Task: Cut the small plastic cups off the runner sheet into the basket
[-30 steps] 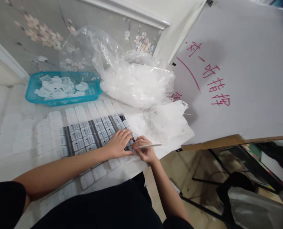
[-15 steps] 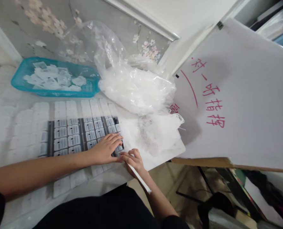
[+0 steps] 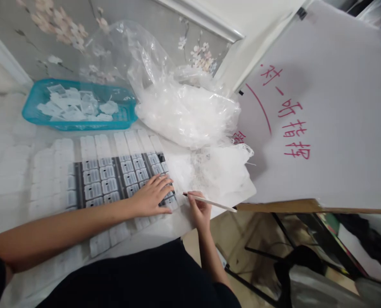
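Observation:
My left hand lies with its fingers spread on a block of small translucent plastic cases, set in rows with dark strips between them. It covers the block's right side, so what is under the palm is hidden. Just right of the block, my right hand is closed around a slim white pen-like stick. The stick's dark tip points left toward the cases, and its other end slants out to the right. Between tip and cases there is a small gap.
Rows of white plastic pieces cover the table around the block. Behind them are a blue basket of clear parts and a big clear plastic bag. A netted white bundle lies at right, before a whiteboard with red writing.
My right hand has drawn back to the right, away from my left hand. The stick has swung to a flatter slant, and its dark tip now shows. My left fingers are more spread.

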Demonstrator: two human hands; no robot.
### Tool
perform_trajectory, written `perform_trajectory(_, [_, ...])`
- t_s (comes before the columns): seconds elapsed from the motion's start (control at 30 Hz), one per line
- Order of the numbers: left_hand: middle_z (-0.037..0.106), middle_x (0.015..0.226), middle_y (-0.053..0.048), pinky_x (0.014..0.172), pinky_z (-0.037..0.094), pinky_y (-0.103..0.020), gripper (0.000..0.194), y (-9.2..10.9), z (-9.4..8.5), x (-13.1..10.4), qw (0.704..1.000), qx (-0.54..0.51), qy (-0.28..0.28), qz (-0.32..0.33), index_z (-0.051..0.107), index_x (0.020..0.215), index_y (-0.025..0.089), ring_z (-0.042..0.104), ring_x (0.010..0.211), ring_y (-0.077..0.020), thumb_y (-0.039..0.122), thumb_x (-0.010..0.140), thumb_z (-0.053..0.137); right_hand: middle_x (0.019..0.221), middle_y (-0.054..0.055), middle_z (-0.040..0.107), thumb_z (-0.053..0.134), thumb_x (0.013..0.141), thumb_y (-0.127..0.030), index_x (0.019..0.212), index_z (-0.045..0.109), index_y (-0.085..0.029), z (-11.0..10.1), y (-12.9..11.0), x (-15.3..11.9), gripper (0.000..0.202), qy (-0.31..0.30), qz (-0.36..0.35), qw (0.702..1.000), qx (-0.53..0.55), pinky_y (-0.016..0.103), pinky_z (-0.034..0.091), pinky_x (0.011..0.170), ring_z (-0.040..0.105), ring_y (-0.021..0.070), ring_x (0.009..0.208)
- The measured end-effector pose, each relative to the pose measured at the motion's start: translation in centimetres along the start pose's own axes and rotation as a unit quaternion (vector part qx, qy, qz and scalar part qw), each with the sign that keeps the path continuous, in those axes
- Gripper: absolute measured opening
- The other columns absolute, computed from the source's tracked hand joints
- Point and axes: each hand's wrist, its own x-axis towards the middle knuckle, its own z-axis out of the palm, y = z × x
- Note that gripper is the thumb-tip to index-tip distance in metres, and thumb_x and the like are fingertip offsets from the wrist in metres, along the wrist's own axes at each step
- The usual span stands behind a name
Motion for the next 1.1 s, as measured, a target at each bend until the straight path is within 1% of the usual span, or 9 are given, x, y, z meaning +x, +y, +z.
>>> perform_trajectory(0.13, [0.052,0.142,-0.012,0.119,0.015,-0.054,0.065,0.0,-0.1,-0.1,1.0,-0.006,-0.009,0.027,0.053,0.136,0.027,0.034,0.141,-0.0344,0.066,0.085,0.056,0.1,0.009,0.073,0.063,0.091,-0.033,0.1,0.075,-0.023,-1.0,0.5,-0.3,0.018,-0.025,-0.001,0.999,-0.022,0.043,0.05,0.093,0.066,0.0255,0.1])
perform_trajectory(0.27, [0.05,0.142,-0.01,0.119,0.015,-0.054,0.061,-0.1,0.0,-0.1,0.999,0.006,-0.025,0.034,0.054,0.137,0.032,0.032,0.142,-0.035,0.066,0.086,0.053,0.102,0.009,0.072,0.062,0.092,-0.031,0.101,0.076,-0.023,-1.0,0.6,-0.3,0.018,-0.042,-0.011,0.999,-0.031,0.043,0.05,0.094,0.065,0.0247,0.101])
perform_trajectory(0.4, [0.051,0.142,-0.01,0.119,0.015,-0.055,0.061,-0.1,-0.1,0.0,0.999,0.02,-0.039,0.032,0.055,0.137,0.033,0.033,0.141,-0.0353,0.068,0.087,0.051,0.103,0.009,0.072,0.063,0.092,-0.031,0.102,0.076,-0.024,-1.0,0.5,-0.2,0.018,-0.05,-0.02,0.998,-0.037,0.043,0.05,0.096,0.065,0.0244,0.103])
perform_trajectory(0.67, [0.051,0.142,-0.011,0.117,0.015,-0.056,0.061,0.1,-0.4,0.1,0.997,0.038,-0.044,0.041,0.054,0.138,0.031,0.032,0.141,-0.0359,0.067,0.09,0.047,0.101,0.008,0.07,0.062,0.093,-0.03,0.102,0.076,-0.025,-0.9,0.6,-0.2,0.018,-0.053,-0.028,0.996,-0.065,0.042,0.052,0.091,0.066,0.0233,0.098])
perform_trajectory(0.77, [0.052,0.141,-0.011,0.117,0.016,-0.056,0.061,0.1,-0.4,0.1,0.997,0.041,-0.043,0.042,0.054,0.138,0.03,0.032,0.141,-0.036,0.067,0.09,0.048,0.101,0.008,0.071,0.062,0.092,-0.028,0.103,0.075,-0.026,-0.8,0.5,0.0,0.017,-0.057,-0.059,0.992,-0.1,0.042,0.054,0.089,0.066,0.0235,0.097])
perform_trajectory(0.83, [0.052,0.141,-0.011,0.117,0.017,-0.056,0.061,0.1,-0.4,0.1,0.997,0.041,-0.042,0.043,0.054,0.138,0.03,0.033,0.141,-0.0364,0.066,0.089,0.05,0.101,0.006,0.073,0.062,0.093,-0.024,0.106,0.074,-0.027,-1.0,0.3,0.3,0.018,-0.09,-0.117,0.978,-0.149,0.043,0.053,0.09,0.065,0.0237,0.099])
perform_trajectory(0.93, [0.054,0.139,-0.01,0.117,0.018,-0.056,0.06,0.1,-0.4,0.1,0.998,0.031,-0.036,0.046,0.054,0.138,0.028,0.034,0.14,-0.0364,0.063,0.088,0.054,0.109,0.003,0.074,0.06,0.093,-0.018,0.115,0.07,-0.03,-1.7,-0.1,1.0,0.027,-0.165,-0.213,0.93,-0.25,0.047,0.049,0.096,0.06,0.0255,0.11])
perform_trajectory(1.03, [0.057,0.137,-0.009,0.119,0.014,-0.056,0.054,0.0,-0.5,0.1,0.997,0.014,-0.032,0.069,0.055,0.136,0.027,0.037,0.139,-0.0343,0.057,0.091,0.053,0.124,0.002,0.07,0.055,0.096,-0.017,0.126,0.064,-0.031,-2.6,-0.4,1.6,0.034,-0.219,-0.265,0.881,-0.325,0.048,0.047,0.095,0.055,0.0276,0.116])
perform_trajectory(1.1, [0.059,0.135,-0.008,0.119,0.01,-0.057,0.05,0.1,-0.6,0.0,0.996,0.006,-0.033,0.088,0.055,0.136,0.027,0.04,0.137,-0.0328,0.053,0.094,0.051,0.129,0.003,0.067,0.052,0.098,-0.018,0.13,0.06,-0.03,-3.1,-0.3,2.0,0.036,-0.243,-0.288,0.863,-0.337,0.047,0.048,0.091,0.057,0.027,0.11])
